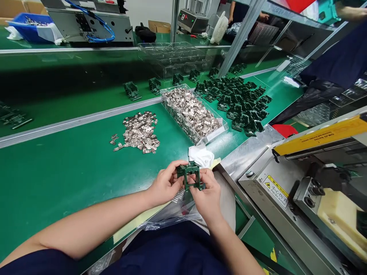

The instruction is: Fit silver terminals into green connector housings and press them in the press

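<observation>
Between my two hands, just above the table's near edge, I hold a dark green plastic frame [191, 175] with an open middle. My left hand [168, 183] grips its left side, thumb in front. On the other side my right hand [207, 191] has its fingers closed round the frame's right edge. Whether a small metal piece is also pinched in the fingers is hidden. Beyond the hands lies a pile of small silvery metal pieces [141, 131]. A clear plastic box [212, 135] full of similar pieces stands to its right. Behind my right hand is a crumpled white cloth [201, 154].
Many green frames [241, 101] are heaped at the right, and several more sit on the conveyor belt [94, 88]. A machine [263, 183] with a hand-injury warning label stands close on my right. Clear trays [172, 57] rest farther back. A person [329, 65] is at the upper right.
</observation>
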{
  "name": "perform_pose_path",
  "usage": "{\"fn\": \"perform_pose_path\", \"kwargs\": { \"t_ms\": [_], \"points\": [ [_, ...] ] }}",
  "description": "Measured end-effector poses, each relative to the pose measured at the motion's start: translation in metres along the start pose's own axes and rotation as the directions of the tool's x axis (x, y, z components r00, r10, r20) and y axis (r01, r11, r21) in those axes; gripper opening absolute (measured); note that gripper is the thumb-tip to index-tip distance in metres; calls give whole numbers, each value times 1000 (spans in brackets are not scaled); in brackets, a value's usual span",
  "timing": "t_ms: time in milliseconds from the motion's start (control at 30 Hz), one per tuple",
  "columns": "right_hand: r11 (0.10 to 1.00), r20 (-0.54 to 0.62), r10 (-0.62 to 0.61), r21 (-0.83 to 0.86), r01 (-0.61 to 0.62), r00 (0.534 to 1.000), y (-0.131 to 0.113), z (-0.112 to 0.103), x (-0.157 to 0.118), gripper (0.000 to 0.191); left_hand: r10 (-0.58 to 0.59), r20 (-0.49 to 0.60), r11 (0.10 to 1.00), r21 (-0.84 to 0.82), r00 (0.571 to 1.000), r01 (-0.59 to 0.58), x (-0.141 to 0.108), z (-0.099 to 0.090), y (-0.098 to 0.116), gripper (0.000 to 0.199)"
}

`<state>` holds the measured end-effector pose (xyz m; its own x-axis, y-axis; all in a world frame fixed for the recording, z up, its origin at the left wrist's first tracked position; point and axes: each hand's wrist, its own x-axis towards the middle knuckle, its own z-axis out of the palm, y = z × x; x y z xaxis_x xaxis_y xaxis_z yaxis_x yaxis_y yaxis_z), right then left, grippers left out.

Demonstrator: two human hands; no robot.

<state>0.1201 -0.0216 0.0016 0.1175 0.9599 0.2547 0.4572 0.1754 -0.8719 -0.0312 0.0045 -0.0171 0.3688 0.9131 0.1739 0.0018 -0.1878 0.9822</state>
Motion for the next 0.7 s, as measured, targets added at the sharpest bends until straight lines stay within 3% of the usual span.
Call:
{"fn": "perform_pose_path", "kwargs": {
  "t_ms": [167, 233, 300, 433, 500, 600, 667, 700],
  "points": [
    [955, 8, 166, 247, -163, 986, 5, 2, 2, 25, 37, 7, 999, 15, 999, -37, -2, -1, -1, 34],
    [926, 47, 169, 336, -174, 985, 8, -4, 2, 23, 14, -2, 1000, 21, 1000, -14, -2, -2, -2, 36],
    [923, 80, 96, 366, -119, 992, 9, -15, 1, 12, -18, -15, 1000, 24, 1000, 18, -2, -3, -2, 40],
    [970, 188, -190, 189, 155, 964, 5, -52, -7, 62, -76, 108, 997, 31, 991, 73, -1, 8, 9, 41],
    [952, 206, -301, 121, 281, 931, 2, -76, -15, 68, -88, 245, 996, 10, 965, 89, 3, 21, 22, 40],
    [936, 98, -348, 98, 339, 933, 3, -120, -36, 62, -78, 487, 989, -70, 870, 128, 22, 50, 43, 48],
    [957, -118, -275, 59, 283, 954, 11, -156, -57, 62, -27, 596, 991, -87, 803, 98, 43, 79, 56, 56],
    [970, -297, -223, 29, 243, 928, 15, -175, -69, 62, 19, 622, 996, -83, 782, 42, 55, 97, 63, 58]
  ]
}}
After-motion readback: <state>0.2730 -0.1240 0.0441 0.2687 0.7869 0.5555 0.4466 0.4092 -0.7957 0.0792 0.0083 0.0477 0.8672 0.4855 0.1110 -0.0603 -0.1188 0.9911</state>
